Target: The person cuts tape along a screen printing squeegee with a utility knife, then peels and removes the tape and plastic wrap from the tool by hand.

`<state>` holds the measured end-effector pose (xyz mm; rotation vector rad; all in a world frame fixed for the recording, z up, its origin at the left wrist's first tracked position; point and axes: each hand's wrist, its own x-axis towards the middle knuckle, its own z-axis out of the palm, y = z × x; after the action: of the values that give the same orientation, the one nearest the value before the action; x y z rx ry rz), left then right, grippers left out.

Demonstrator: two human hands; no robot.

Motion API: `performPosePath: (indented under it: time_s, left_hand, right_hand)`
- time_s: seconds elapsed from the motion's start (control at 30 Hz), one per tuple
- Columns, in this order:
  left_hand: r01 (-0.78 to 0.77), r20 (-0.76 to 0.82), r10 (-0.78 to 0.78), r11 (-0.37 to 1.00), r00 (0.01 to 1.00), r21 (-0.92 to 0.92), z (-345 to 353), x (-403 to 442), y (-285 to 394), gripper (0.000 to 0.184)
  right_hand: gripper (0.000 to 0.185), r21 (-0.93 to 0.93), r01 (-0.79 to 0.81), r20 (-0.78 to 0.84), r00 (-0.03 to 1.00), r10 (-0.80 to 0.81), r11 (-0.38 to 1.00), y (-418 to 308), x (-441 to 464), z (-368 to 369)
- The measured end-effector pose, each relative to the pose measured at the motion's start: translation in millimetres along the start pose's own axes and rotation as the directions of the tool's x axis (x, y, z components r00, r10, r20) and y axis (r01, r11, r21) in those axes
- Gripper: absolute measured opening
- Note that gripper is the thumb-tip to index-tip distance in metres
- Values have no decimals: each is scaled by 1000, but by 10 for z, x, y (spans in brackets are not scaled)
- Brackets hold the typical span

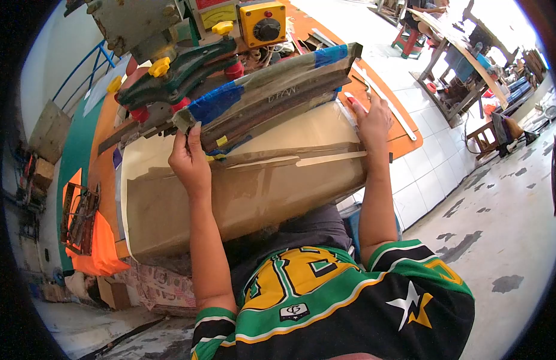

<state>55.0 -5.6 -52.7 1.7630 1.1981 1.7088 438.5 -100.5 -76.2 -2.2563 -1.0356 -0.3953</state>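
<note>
A long, worn metal bar (272,99) lies tilted across the upper middle, with blue tape along its top and handwritten chalk-like letters on its face. The thumb and fingers of my left hand (191,161) pinch its lower left end. Under and in front of the bar spreads a brown, glossy sheet (260,195) over cream paper, its front edge curving down towards my lap. My right hand (374,123) is at the sheet's right side, near the bar's right end, with fingers curled beside a thin metal tool. What it grips is hard to make out.
Behind the bar stands a dark green machine clamp (182,72) with yellow knobs, beside a yellow switch box (263,25). A white ruler (389,105) lies on the orange tabletop (404,123). Orange cloth (98,246) and a black metal frame (80,219) are on the left.
</note>
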Motion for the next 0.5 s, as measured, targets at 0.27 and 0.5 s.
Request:
performPosePath:
  time_s: [0.27,0.5]
  left_hand:
    - [-105,-27,106,994,994,32,5,-1,-13,29]
    - [-172,-70,177,982,982,76,-18,-24,-8,26]
  right_hand:
    - [49,900,-29,134,968,-213,436,-272,684,-162]
    - [46,923,-231,343,857,-385,308,-208,874,149]
